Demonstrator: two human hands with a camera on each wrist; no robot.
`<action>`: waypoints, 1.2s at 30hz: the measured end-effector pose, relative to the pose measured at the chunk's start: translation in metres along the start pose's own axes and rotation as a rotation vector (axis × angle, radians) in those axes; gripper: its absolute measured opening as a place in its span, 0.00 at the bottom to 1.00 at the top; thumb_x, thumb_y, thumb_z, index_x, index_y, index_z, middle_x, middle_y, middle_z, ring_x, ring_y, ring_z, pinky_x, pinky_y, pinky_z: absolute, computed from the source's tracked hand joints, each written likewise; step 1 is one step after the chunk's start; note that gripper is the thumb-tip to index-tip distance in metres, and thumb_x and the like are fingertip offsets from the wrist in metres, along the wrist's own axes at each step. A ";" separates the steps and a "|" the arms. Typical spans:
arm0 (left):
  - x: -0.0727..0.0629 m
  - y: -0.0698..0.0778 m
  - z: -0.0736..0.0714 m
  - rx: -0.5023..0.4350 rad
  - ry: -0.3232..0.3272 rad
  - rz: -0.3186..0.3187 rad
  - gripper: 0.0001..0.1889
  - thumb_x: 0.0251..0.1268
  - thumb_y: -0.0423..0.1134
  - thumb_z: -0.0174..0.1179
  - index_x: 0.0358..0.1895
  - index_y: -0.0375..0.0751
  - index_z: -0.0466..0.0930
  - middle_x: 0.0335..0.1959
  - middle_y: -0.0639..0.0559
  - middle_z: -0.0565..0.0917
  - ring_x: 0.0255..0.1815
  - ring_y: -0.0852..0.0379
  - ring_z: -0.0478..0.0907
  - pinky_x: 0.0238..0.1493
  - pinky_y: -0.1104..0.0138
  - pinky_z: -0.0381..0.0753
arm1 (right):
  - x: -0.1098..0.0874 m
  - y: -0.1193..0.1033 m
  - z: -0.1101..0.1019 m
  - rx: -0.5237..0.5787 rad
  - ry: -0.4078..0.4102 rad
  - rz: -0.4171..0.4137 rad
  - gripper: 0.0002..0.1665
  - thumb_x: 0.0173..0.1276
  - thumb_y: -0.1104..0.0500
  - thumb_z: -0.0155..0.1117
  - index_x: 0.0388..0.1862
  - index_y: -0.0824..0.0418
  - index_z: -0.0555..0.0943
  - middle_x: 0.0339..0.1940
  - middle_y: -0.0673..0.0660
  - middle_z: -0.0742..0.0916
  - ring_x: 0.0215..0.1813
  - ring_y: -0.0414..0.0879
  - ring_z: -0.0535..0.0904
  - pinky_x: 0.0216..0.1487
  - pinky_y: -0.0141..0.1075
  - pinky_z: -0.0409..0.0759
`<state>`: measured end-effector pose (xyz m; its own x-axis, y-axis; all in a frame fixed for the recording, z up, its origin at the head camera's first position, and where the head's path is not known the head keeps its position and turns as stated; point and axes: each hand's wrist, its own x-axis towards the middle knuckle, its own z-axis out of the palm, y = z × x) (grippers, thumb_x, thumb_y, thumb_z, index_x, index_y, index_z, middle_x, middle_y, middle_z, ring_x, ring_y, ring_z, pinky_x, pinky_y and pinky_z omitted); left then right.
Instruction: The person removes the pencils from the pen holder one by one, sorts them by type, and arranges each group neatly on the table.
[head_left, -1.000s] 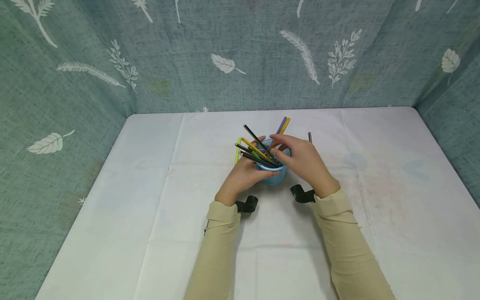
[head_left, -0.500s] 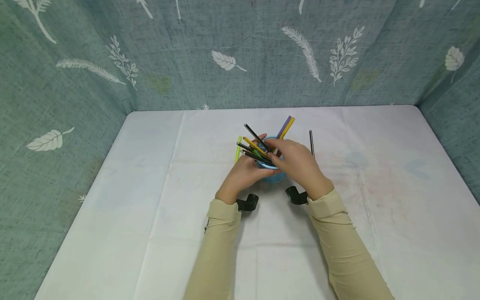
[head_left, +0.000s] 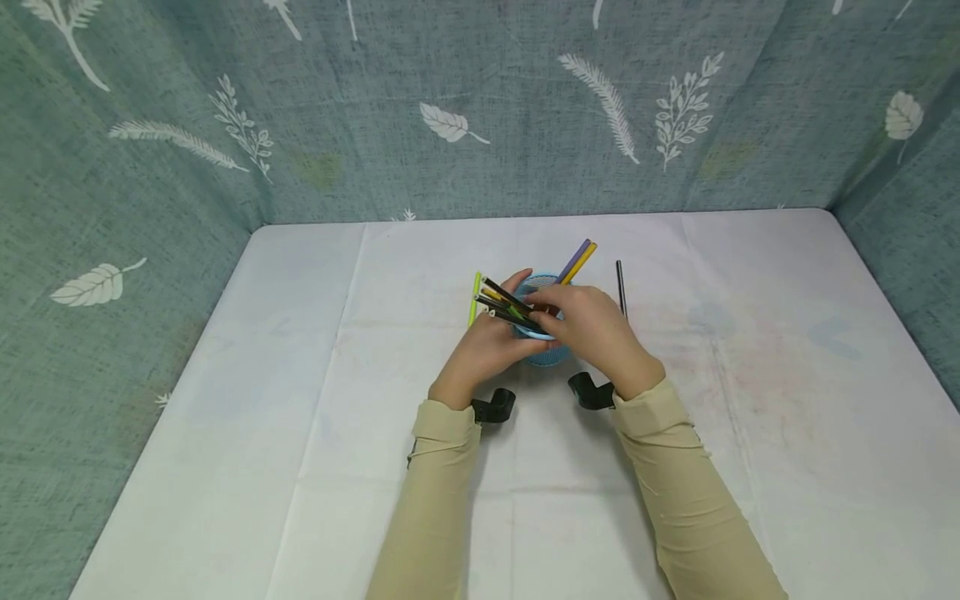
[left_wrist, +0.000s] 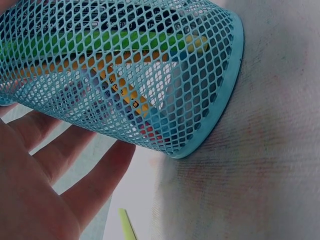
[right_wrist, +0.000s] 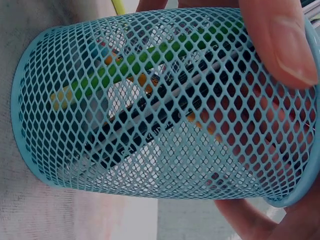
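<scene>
A light-blue mesh pencil cup [head_left: 551, 357] stands on the white cloth. My left hand [head_left: 483, 348] holds it from the left, thumb along the near rim and fingers round the far side. Pencils lean both ways in it: black pencils [head_left: 512, 298] to the left, a purple pencil [head_left: 572, 260] and a yellow pencil [head_left: 582, 262] to the right. My right hand [head_left: 600, 327] reaches into the cup's mouth, finger and thumb pinching a black pencil. Through the mesh in the right wrist view, a green pencil [right_wrist: 110, 74] and the fingers inside show.
A lime-green stick [head_left: 475, 298] lies left of the cup, partly hidden by the left hand. Beyond the right hand lies a black pencil [head_left: 622, 287]. Black camera mounts [head_left: 493, 407] sit at both wrists. A green leaf-print curtain [head_left: 480, 108] closes off the back.
The right hand has moved slightly left over the cup. A raised black pencil has tipped down into the left-leaning bunch, and the purple and yellow pencils have swung right. The left hand stays put.
</scene>
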<state>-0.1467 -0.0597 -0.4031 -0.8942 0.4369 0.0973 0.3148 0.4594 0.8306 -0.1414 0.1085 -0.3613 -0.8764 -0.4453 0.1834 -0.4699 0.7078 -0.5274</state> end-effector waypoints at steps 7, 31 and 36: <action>0.000 0.000 0.001 -0.027 -0.003 0.014 0.49 0.46 0.57 0.63 0.70 0.57 0.41 0.54 0.64 0.72 0.56 0.66 0.66 0.56 0.64 0.64 | 0.002 0.001 0.003 -0.022 0.034 -0.003 0.13 0.62 0.59 0.60 0.46 0.55 0.81 0.36 0.51 0.83 0.33 0.42 0.76 0.31 0.36 0.72; -0.001 0.002 0.001 0.034 0.032 -0.083 0.51 0.38 0.64 0.64 0.67 0.69 0.42 0.65 0.54 0.59 0.63 0.58 0.59 0.57 0.58 0.63 | -0.007 0.018 -0.020 0.334 0.365 0.038 0.17 0.69 0.50 0.48 0.50 0.58 0.70 0.33 0.53 0.84 0.32 0.42 0.78 0.34 0.38 0.73; 0.000 0.002 0.001 0.023 0.036 -0.092 0.51 0.36 0.66 0.64 0.67 0.70 0.42 0.63 0.53 0.63 0.61 0.59 0.60 0.57 0.58 0.64 | -0.008 0.021 -0.025 0.382 0.410 0.035 0.18 0.70 0.49 0.46 0.51 0.60 0.68 0.30 0.54 0.84 0.27 0.43 0.77 0.28 0.37 0.70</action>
<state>-0.1459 -0.0583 -0.4017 -0.9304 0.3642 0.0413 0.2378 0.5141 0.8241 -0.1470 0.1403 -0.3526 -0.8959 -0.1217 0.4273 -0.4350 0.4358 -0.7879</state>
